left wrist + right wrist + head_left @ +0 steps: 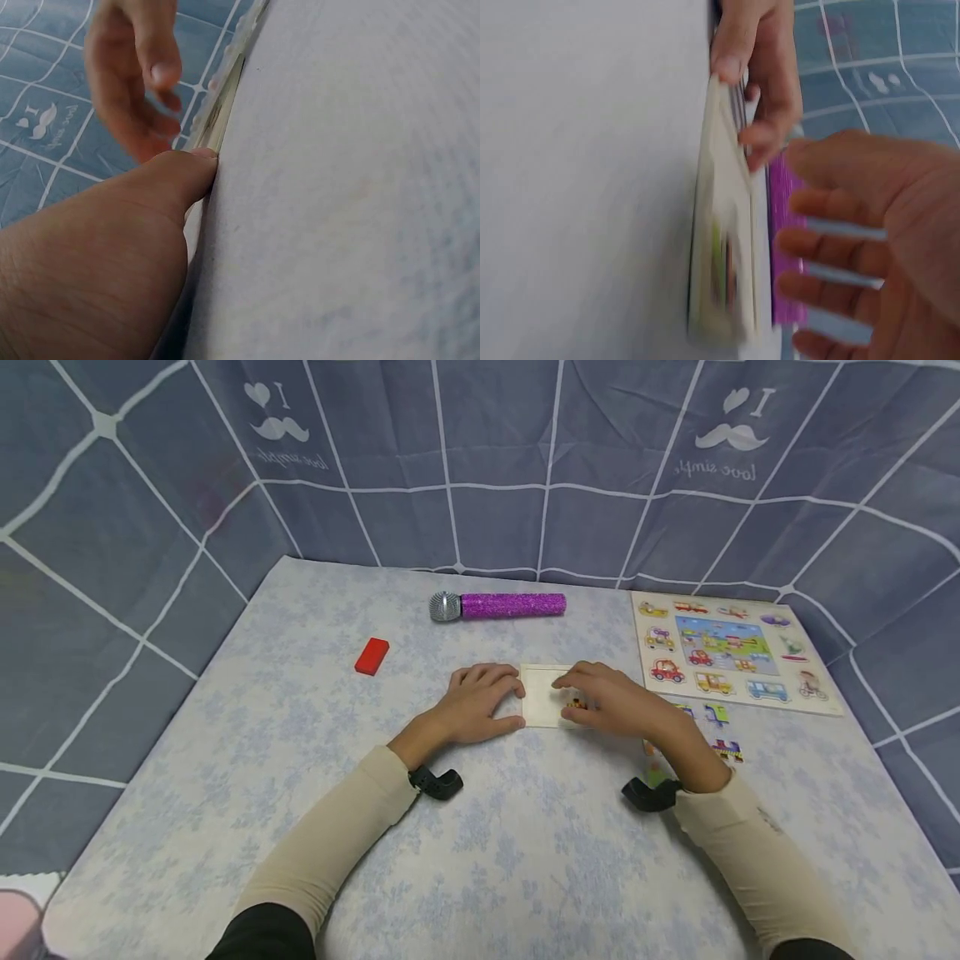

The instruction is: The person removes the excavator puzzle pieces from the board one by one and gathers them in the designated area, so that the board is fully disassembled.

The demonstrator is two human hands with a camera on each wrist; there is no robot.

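A small pale wooden puzzle tray point(538, 697) lies on the table in front of me. My left hand point(480, 702) grips its left end, thumb at the near corner and fingers at the far side. My right hand point(611, 697) hovers over the tray's right end, fingers loosely bent and apart, with nothing between them in the right wrist view. Beneath that hand a small coloured puzzle piece point(576, 702) shows in the tray, partly hidden. The tray's thin edge point(225, 112) appears at the left thumb in the left wrist view.
Loose puzzle pieces point(726, 750) lie right of the right hand, partly covered by its wrist. Behind them is a picture puzzle board point(723, 683) with vehicles. A purple glittery microphone point(513, 605) lies at the back, and a red block point(372, 656) at the left.
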